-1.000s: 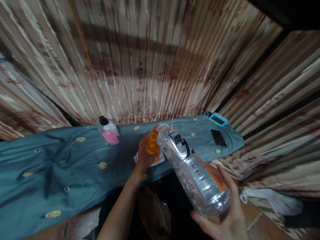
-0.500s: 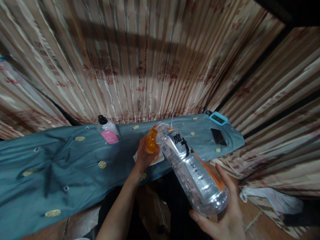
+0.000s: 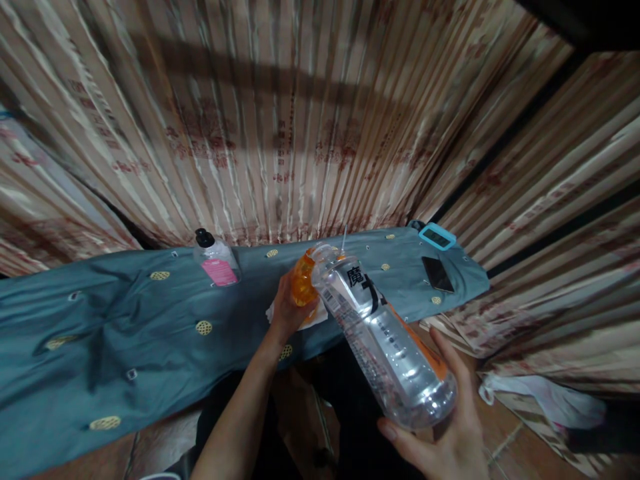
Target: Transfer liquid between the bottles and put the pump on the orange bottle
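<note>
My left hand (image 3: 289, 310) is wrapped round an orange see-through bottle (image 3: 304, 280) above the covered surface. In my right hand (image 3: 450, 430) lies a large clear plastic bottle (image 3: 385, 340) with black lettering and an orange label part, gripped near its base. This bottle is tilted, its mouth lower-set toward the upper left and up against the top of the orange bottle. Whether liquid passes between them I cannot tell. A white tissue (image 3: 317, 317) shows under the orange bottle, and a thin clear stick (image 3: 345, 239) stands up behind the clear bottle's neck.
A pink-labelled bottle with a black cap (image 3: 216, 260) stands left on the teal cloth (image 3: 150, 320). At the right are a blue-framed digital clock (image 3: 437, 236) and a dark phone (image 3: 437, 274). Pleated curtains (image 3: 280, 133) hang behind. A white plastic bag (image 3: 550, 400) is low right.
Almost nothing differs. Both hands keep their hold, and the clear bottle stays tilted against the orange one with barely any shift.
</note>
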`<state>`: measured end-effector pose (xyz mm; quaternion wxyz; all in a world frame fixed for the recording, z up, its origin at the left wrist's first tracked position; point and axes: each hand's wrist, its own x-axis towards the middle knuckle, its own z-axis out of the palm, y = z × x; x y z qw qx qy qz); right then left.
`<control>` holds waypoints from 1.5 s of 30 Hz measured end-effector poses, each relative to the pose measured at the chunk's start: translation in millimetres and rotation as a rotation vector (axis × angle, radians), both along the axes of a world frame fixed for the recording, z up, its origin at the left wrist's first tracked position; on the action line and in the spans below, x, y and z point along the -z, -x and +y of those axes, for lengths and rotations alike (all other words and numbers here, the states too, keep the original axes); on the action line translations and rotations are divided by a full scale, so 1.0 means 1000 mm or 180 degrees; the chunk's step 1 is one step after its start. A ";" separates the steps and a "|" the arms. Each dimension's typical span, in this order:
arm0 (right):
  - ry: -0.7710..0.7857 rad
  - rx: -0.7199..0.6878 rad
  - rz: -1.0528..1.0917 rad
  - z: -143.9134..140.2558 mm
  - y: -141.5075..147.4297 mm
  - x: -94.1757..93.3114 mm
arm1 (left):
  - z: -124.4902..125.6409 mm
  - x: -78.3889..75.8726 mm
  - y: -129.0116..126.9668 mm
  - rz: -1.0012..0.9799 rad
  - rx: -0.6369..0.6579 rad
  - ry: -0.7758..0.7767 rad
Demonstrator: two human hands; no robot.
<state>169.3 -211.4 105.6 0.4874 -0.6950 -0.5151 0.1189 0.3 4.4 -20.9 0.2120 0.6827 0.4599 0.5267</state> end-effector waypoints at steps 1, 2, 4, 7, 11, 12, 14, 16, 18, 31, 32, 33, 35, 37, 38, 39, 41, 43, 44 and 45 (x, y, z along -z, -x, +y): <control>-0.0016 -0.0009 -0.0011 0.000 0.000 0.000 | 0.000 0.000 0.000 -0.0004 0.0004 -0.0008; -0.0032 -0.0011 -0.0020 0.000 0.000 0.000 | 0.000 0.000 0.000 -0.0011 0.0007 -0.0014; -0.0049 0.0000 -0.0018 0.000 0.000 0.000 | 0.000 0.000 0.000 -0.0037 0.0013 -0.0016; -0.0044 0.0023 0.0078 0.001 0.001 0.000 | 0.001 0.001 0.000 -0.0056 0.0013 0.0016; -0.0077 0.0013 0.0043 0.000 0.001 0.000 | 0.001 0.002 0.000 0.0006 0.0017 0.0002; -0.0069 0.0007 0.0032 0.000 0.001 0.000 | 0.001 0.002 0.000 0.0016 0.0015 0.0003; -0.0002 -0.0003 0.0077 -0.001 0.002 -0.001 | 0.001 0.002 0.000 0.0010 0.0006 0.0019; 0.0049 0.0005 0.0073 -0.001 0.002 -0.001 | 0.001 0.001 0.000 -0.0012 0.0015 0.0046; 0.0023 0.0014 -0.0011 -0.001 0.003 -0.002 | 0.001 0.001 0.000 -0.0027 0.0042 0.0083; -0.0169 -0.0013 -0.0423 -0.001 -0.002 0.001 | 0.003 0.006 -0.001 -0.0243 0.0111 0.0157; -0.0159 -0.0010 -0.0438 -0.001 -0.003 0.002 | 0.003 0.007 -0.001 -0.0275 0.0101 0.0186; -0.0150 -0.0015 -0.0449 -0.001 -0.004 0.002 | 0.003 0.007 -0.001 -0.0301 0.0088 0.0220; -0.0143 -0.0114 -0.0518 -0.002 -0.008 0.004 | 0.002 0.007 -0.001 -0.0348 0.0073 0.0280; -0.0148 -0.0250 -0.0590 -0.002 -0.011 0.006 | 0.002 0.006 -0.001 -0.0425 0.0091 0.0312; -0.0146 -0.0279 -0.0579 -0.001 -0.012 0.008 | 0.002 0.006 -0.001 -0.0464 0.0108 0.0316; -0.0140 -0.0293 -0.0539 -0.001 -0.012 0.008 | 0.002 0.006 -0.001 -0.0504 0.0130 0.0319; -0.0116 -0.0226 -0.0345 0.000 -0.009 0.009 | 0.001 0.005 -0.002 -0.0531 0.0136 0.0319; -0.0077 -0.0142 -0.0112 0.001 -0.006 0.009 | 0.002 0.006 -0.003 -0.0529 0.0117 0.0319; -0.0065 -0.0117 -0.0023 0.001 -0.005 0.009 | 0.002 0.006 -0.004 -0.0531 0.0110 0.0318; -0.0061 -0.0104 0.0040 0.001 -0.004 0.009 | 0.002 0.006 -0.004 -0.0541 0.0107 0.0322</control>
